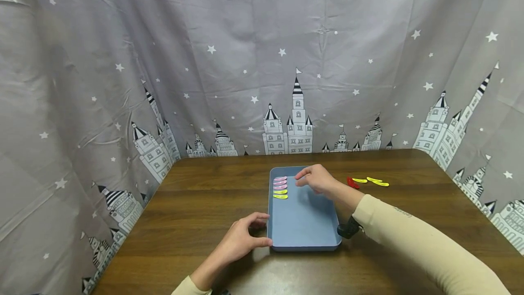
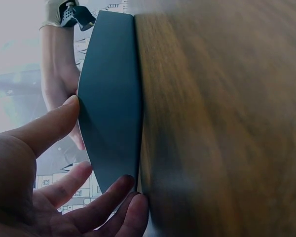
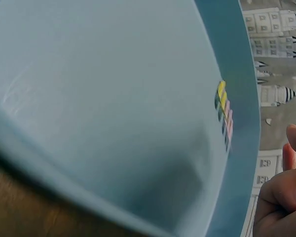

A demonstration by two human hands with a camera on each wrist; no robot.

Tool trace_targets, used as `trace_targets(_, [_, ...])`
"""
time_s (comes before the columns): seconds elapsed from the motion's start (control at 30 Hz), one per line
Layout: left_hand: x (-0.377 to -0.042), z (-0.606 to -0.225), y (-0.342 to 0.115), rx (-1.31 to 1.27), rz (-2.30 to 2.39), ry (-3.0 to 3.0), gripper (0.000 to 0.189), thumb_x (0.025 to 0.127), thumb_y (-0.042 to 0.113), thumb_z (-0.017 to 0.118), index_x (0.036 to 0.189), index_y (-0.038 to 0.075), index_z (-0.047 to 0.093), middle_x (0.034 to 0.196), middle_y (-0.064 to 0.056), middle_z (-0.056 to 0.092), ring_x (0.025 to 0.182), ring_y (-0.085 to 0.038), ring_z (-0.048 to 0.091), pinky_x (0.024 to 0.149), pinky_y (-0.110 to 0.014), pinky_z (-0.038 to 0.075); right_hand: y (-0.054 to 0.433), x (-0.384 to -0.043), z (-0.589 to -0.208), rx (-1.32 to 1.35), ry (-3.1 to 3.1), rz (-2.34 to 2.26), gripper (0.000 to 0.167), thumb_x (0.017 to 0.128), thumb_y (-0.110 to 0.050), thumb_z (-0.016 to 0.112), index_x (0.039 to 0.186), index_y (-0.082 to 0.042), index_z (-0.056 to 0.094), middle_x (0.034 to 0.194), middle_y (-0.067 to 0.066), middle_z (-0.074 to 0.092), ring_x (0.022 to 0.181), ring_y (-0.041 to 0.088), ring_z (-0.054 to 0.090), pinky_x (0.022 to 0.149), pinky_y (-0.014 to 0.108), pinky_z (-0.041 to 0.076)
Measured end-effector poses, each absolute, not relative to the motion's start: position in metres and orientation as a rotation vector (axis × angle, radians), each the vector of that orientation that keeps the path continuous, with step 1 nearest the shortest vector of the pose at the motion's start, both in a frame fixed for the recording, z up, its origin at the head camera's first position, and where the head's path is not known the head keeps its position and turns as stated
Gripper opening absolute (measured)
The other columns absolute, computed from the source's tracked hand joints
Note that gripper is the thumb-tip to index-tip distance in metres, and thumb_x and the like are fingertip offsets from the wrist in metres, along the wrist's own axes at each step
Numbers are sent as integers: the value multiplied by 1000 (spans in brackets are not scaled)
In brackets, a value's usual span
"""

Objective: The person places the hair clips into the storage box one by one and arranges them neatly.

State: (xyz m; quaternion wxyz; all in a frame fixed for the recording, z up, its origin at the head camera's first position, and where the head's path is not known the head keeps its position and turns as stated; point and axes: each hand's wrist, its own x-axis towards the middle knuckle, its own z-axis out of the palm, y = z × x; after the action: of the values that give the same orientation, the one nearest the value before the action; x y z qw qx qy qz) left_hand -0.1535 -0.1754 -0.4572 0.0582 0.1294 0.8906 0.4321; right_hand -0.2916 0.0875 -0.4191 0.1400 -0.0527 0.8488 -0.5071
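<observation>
Clips [image 1: 280, 187], five placed, form a column inside the tray [image 1: 304, 226] along its left wall; yellow clips [image 1: 360, 180] and red clips [image 1: 352, 183] right of it remain unplaced. Left hand [image 1: 241, 239], spread, touches the tray; right hand [image 1: 317, 179], fingers parted above it, shows nothing held.

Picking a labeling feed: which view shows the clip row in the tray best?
Head: all five clips show separately, three pink, two yellow. Right wrist shows them bunched and overlapping; left wrist shows none, only the tray's outer side.
</observation>
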Motion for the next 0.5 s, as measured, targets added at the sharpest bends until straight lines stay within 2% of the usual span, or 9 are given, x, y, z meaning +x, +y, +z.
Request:
trace_targets(0.03, [-153, -457, -176, 394, 1307, 2701, 61, 78, 38, 86, 131, 17, 64, 119, -7, 72, 116, -28, 64, 97, -53, 46, 90, -291, -418, -151, 2457, -1466, 27, 90, -15, 74, 114, -2, 72, 86, 4, 62, 42, 12, 27, 43, 25, 26])
trace_targets(0.13, [-153, -457, -176, 397, 1314, 2701, 62, 77, 37, 87, 131, 17, 64, 119, -6, 72, 116, -28, 64, 97, -52, 46, 99, -291, -415, -133, 2478, -1457, 27, 90, -16, 74, 114, -3, 72, 73, 5, 54, 42, 13, 30, 43, 25, 28])
trace_targets(0.27, [-153, -457, -177, 398, 1319, 2706, 61, 77, 37, 87, 131, 17, 64, 118, -6, 72, 116, -28, 64, 97, -52, 46, 112, -290, -413, -120, 2502, -1477, 26, 89, -18, 76, 111, -5, 73, 61, -2, 43, 42, 13, 30, 44, 26, 28])
trace_targets(0.43, [-153, -458, -177, 396, 1300, 2711, 62, 77, 39, 87, 131, 18, 64, 118, -4, 72, 115, -27, 64, 96, -52, 46, 132, -292, -413, -95, 2486, -1535, 28, 88, -17, 75, 111, -3, 73, 83, -1, 62, 46, 12, 29, 47, 27, 29])
trace_targets(0.5, [-154, -457, -176, 398, 1304, 2713, 61, 77, 38, 87, 130, 18, 64, 118, -4, 73, 115, -26, 64, 96, -51, 46, 140, -293, -412, -105, 2474, -1560, 28, 90, -17, 74, 113, -1, 71, 83, 1, 63, 45, 11, 28, 46, 26, 28])
